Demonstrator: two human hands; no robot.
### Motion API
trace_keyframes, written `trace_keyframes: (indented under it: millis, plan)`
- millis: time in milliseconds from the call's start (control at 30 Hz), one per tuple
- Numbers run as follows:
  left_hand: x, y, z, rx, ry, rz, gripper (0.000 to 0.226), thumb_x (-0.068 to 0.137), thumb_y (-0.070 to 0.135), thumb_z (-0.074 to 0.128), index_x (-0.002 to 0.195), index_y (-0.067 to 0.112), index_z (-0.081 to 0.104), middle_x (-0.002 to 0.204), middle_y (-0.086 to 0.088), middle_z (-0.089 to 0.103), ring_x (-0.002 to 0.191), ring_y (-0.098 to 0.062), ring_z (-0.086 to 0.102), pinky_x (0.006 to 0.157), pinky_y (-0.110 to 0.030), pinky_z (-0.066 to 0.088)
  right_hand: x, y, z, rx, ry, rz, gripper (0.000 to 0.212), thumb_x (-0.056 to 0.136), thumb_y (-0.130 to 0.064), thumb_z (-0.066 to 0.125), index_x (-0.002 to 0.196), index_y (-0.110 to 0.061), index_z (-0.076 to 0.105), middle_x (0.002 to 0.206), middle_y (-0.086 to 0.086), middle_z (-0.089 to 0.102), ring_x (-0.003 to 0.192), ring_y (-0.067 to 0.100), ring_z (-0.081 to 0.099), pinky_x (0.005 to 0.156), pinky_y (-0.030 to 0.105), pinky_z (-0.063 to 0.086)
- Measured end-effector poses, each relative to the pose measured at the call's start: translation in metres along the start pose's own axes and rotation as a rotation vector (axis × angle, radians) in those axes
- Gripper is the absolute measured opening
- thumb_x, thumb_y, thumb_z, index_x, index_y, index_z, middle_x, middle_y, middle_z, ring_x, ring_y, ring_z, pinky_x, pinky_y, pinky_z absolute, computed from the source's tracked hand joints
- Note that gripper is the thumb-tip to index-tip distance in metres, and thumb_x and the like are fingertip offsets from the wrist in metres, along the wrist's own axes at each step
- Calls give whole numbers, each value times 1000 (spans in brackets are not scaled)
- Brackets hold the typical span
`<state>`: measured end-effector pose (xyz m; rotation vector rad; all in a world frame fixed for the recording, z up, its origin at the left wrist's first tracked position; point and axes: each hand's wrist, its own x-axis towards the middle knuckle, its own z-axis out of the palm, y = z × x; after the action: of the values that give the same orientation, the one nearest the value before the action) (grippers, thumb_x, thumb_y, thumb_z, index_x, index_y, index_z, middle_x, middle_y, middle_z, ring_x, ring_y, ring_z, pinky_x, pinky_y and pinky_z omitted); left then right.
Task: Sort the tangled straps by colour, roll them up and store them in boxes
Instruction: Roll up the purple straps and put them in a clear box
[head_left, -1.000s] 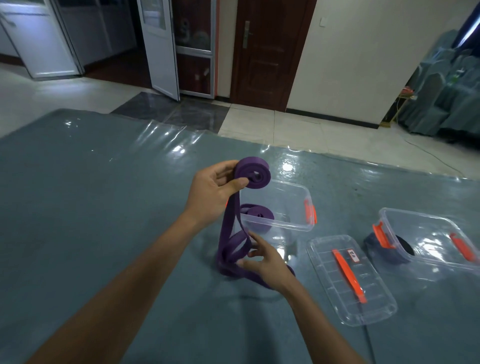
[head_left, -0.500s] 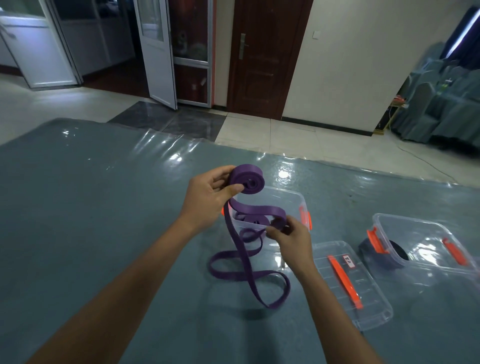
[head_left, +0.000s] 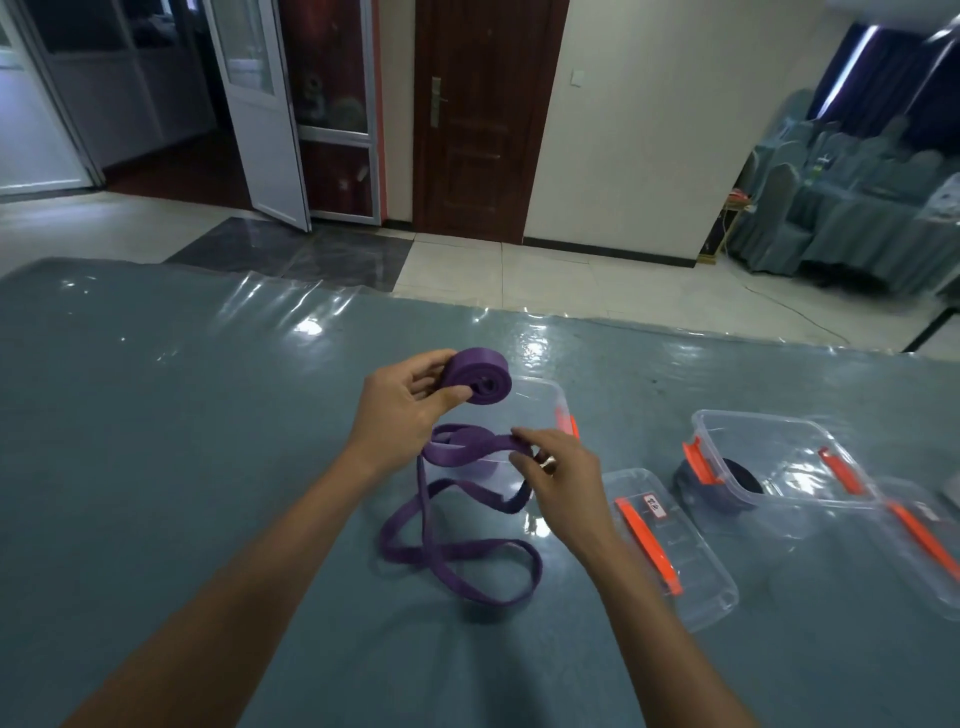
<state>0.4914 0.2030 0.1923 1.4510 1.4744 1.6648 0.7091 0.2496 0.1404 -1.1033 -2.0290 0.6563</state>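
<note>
Straps: one purple strap (head_left: 457, 551), part rolled, the rest loose.
Roll: one coil (head_left: 475, 382) of that strap, held up above the worktop (head_left: 156, 441), towards its far edge.
Left hand (head_left: 405, 405): grip clamped on the coil, thumb in front and fingers behind.
Right hand (head_left: 561, 467): grip pinched together on the loose length just below the coil.
Loose part: hangs from both hands, and its loops lie on the worktop near the middle.
Boxes: two clear open ones with orange latches. The first box (head_left: 540, 400) is right behind the hands and the second box (head_left: 810, 467) is towards the right edge.
Second box holds: one dark roll (head_left: 743, 480).
Lids: two. One lid (head_left: 691, 571) lies flat between the boxes, nearer the front, and the other lid (head_left: 935, 582) is at the right edge.
</note>
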Motion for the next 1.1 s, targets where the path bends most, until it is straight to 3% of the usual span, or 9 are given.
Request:
trace_keyframes:
  millis: [100, 233, 367, 467, 600, 700, 800, 933, 1100]
  plan:
    - [-5, -1, 7, 44, -21, -35, 44, 81, 13, 83, 122, 20, 71, 108, 6, 76, 101, -10, 73, 97, -31, 57, -14, 14, 3, -70, -136, 58, 30, 90, -20, 73, 120, -24, 72, 104, -11, 69, 85, 1, 59, 76, 10, 47]
    - [-9, 3, 15, 106, -43, -43, 44, 82, 10, 81, 124, 17, 70, 106, 6, 77, 99, -9, 73, 94, -27, 58, -29, 27, 1, -103, -367, 118, 36, 90, -20, 71, 126, -21, 69, 113, -6, 71, 91, 5, 62, 89, 22, 53]
    - [-18, 9, 31, 185, -148, -24, 44, 82, 3, 79, 111, 36, 71, 94, 20, 76, 90, 0, 72, 83, -17, 56, -30, 25, -21, 73, -227, 135, 39, 93, -24, 70, 131, -24, 64, 115, -12, 68, 99, 1, 63, 88, 25, 55]
    - [-24, 10, 45, 436, -308, 53, 32, 85, 9, 78, 116, 20, 74, 95, 11, 75, 86, -2, 68, 83, -25, 54, -21, 14, -44, 235, -116, 77, 45, 91, -24, 72, 135, -27, 59, 116, -19, 67, 105, -4, 63, 82, 17, 54]
    - [-36, 13, 67, 701, -511, 126, 33, 89, 17, 73, 122, 15, 70, 104, -1, 72, 97, -20, 64, 86, -33, 49, -18, 7, -63, 220, -188, -13, 45, 87, -16, 75, 130, -25, 64, 100, -36, 64, 101, -10, 62, 79, 11, 53]
    - [-45, 19, 82, 792, -578, 122, 34, 87, 28, 70, 121, 22, 68, 101, 4, 70, 96, -16, 62, 91, -42, 49, -21, 12, -71, 140, -240, -45, 34, 85, -11, 75, 117, -21, 72, 101, -17, 72, 94, 0, 66, 84, 17, 52]
    - [-52, 25, 94, 790, -517, 64, 41, 82, 38, 65, 119, 22, 70, 105, 3, 73, 96, -17, 65, 87, -44, 52, -27, 22, -79, 151, -229, 6, 28, 86, -13, 75, 113, -17, 74, 101, -5, 75, 94, 4, 68, 88, 16, 51]
    - [-62, 30, 110, 671, -422, 21, 41, 81, 24, 75, 121, 18, 71, 107, 4, 74, 95, -11, 67, 90, -36, 54, -33, 30, -91, 192, -260, 17, 35, 84, -9, 75, 117, -19, 73, 101, -9, 74, 94, 0, 66, 85, 6, 46]
    - [-74, 41, 134, 410, -179, -77, 39, 78, 5, 84, 115, 11, 74, 98, 7, 75, 89, -1, 71, 85, -21, 56, -40, 39, -109, 371, -154, 92, 34, 79, -1, 77, 106, -22, 75, 95, -10, 73, 93, 6, 68, 87, 22, 54]
